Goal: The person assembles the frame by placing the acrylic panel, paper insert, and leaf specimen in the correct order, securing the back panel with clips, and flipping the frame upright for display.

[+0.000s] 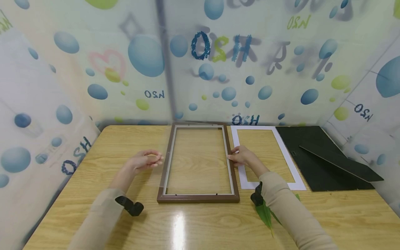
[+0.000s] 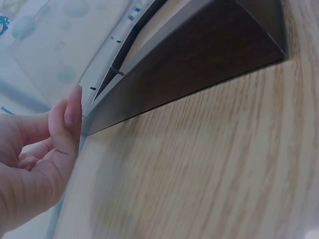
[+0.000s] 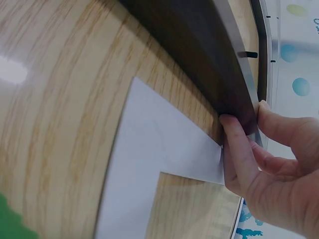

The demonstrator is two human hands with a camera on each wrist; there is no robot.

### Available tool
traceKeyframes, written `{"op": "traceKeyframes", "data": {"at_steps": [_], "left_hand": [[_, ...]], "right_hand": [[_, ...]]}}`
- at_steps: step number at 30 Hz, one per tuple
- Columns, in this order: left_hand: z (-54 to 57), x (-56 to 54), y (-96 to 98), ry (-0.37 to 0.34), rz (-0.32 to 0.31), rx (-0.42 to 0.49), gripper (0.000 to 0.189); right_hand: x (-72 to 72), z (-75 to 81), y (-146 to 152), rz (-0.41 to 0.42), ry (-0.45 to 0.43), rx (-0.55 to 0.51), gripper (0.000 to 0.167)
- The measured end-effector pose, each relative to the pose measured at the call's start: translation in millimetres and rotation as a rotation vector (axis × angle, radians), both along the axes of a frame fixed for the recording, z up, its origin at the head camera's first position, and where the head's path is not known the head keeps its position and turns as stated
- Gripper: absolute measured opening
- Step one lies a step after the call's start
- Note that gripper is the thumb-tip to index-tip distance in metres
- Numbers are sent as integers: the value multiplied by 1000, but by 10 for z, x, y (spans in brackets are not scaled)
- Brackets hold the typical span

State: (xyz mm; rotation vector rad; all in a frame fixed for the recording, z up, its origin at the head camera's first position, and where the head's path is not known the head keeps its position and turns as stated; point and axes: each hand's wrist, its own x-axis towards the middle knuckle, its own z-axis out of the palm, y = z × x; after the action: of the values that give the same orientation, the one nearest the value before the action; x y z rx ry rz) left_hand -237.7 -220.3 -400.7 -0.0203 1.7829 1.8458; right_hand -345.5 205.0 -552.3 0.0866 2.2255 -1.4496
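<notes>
A brown picture frame (image 1: 198,199) lies flat on the wooden table. Over its opening a clear sheet (image 1: 165,146) is tilted, its left part sticking out past the frame's left side. With thumb and fingertips, my left hand (image 1: 144,161) pinches the sheet's left edge, just outside the frame. At the frame's right side is my right hand (image 1: 242,157). In the right wrist view this hand (image 3: 279,164) grips the frame's side, thumb on the top edge and fingers against the outer wall. Whether it also touches the sheet cannot be told.
A white mat (image 1: 286,158) lies right of the frame, under my right hand. Beyond it is a black backing board (image 1: 304,142) with its stand flap (image 1: 343,163) raised. Green leaves (image 1: 264,214) lie partly under my right sleeve. A patterned curtain (image 1: 193,86) hangs behind the table.
</notes>
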Motion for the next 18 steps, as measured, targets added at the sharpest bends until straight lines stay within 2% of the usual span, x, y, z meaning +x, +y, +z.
{"op": "traceKeyframes", "data": {"at_steps": [2, 7, 9, 10, 11, 12, 13, 17, 18], "left_hand": [[2, 3, 25, 1, -4, -5, 21], [15, 11, 82, 2, -7, -22, 18], [20, 14, 99, -2, -3, -24, 14], [18, 14, 107, -2, -1, -25, 13], [15, 12, 115, -1, -1, -23, 12], [15, 13, 123, -1, 2, -20, 11], [10, 11, 130, 0, 1, -18, 10], [-8, 3, 156, 8, -4, -12, 10], [-11, 2, 164, 9, -7, -9, 9]], "right_hand": [[-39, -60, 17, -2, -19, 2, 66], [-346, -516, 165, -9, -31, -19, 84], [-392, -588, 196, -13, -30, -40, 90], [-371, -556, 179, -18, -34, -30, 88], [-280, -418, 124, -21, -32, -16, 84], [-257, -383, 104, -27, -35, -5, 80], [-187, -274, 66, -26, -39, 5, 77], [300, 467, -176, -26, -36, 45, 61], [368, 570, -200, -21, -34, 42, 60]]}}
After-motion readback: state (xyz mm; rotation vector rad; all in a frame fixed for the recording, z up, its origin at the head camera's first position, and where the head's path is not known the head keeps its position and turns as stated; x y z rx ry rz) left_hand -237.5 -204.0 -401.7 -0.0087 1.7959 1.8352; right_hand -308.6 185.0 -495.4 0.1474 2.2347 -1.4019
